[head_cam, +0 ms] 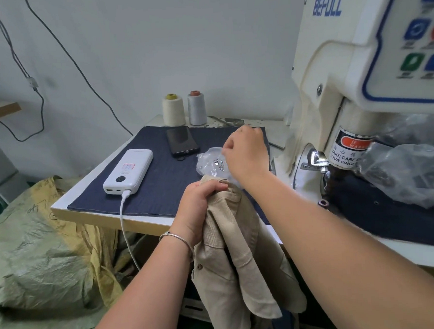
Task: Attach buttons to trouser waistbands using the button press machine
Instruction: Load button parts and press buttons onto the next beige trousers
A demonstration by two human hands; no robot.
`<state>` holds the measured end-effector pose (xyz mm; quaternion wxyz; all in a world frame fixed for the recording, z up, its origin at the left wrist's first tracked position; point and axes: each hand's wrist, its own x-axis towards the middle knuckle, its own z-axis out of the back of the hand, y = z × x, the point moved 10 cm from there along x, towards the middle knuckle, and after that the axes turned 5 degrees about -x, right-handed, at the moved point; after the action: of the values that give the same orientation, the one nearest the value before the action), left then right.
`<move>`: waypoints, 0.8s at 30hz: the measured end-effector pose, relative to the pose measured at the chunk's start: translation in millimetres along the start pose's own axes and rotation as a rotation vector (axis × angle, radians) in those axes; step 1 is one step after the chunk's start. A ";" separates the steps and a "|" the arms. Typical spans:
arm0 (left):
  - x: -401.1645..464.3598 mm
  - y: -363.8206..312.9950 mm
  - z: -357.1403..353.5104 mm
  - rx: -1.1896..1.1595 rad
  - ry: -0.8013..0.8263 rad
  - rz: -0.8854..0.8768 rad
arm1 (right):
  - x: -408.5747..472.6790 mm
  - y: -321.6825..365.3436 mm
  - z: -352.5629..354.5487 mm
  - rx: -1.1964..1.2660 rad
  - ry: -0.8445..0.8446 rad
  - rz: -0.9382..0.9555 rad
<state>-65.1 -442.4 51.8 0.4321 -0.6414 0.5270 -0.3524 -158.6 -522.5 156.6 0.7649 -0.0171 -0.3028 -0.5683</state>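
At frame centre our left hand grips the khaki trousers' waistband; our right hand, fingers curled, reaches into the button bag, its catch hidden. Buttons could spill; the press could nip fingers.

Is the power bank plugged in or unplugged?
Plugged in: a white cable sits in a port on the near end of the white power bank and trails off the table edge.

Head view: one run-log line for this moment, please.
left hand: grips khaki trousers | right hand: over button bag | press machine: unloaded
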 end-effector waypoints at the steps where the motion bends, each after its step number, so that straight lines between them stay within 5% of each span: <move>1: -0.3 -0.8 -0.6 0.000 -0.003 -0.004 | -6.8 -7.2 10.7 0.180 -0.038 -0.083; 5: -2.5 -2.5 0.2 0.032 -0.044 -0.012 | -40.0 -15.5 39.7 0.748 -0.049 -0.291; 12: -8.4 1.5 -4.7 0.023 -0.053 0.065 | -143.3 -3.1 63.4 1.351 0.218 -0.399; 15: -8.5 3.4 -2.8 0.035 -0.081 0.066 | -193.3 -27.6 94.6 1.270 0.119 -0.245; 19: -6.7 2.7 -0.9 0.093 -0.096 0.042 | -207.9 -102.6 127.0 0.806 -0.139 -0.140; 24: -4.6 2.3 1.0 0.113 -0.116 0.024 | -175.1 -156.0 138.7 0.427 -0.166 -0.048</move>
<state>-66.0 -437.9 49.3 0.5016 -0.6290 0.4881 -0.3384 -387.3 -376.0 135.7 0.7098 0.1059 -0.4785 -0.5059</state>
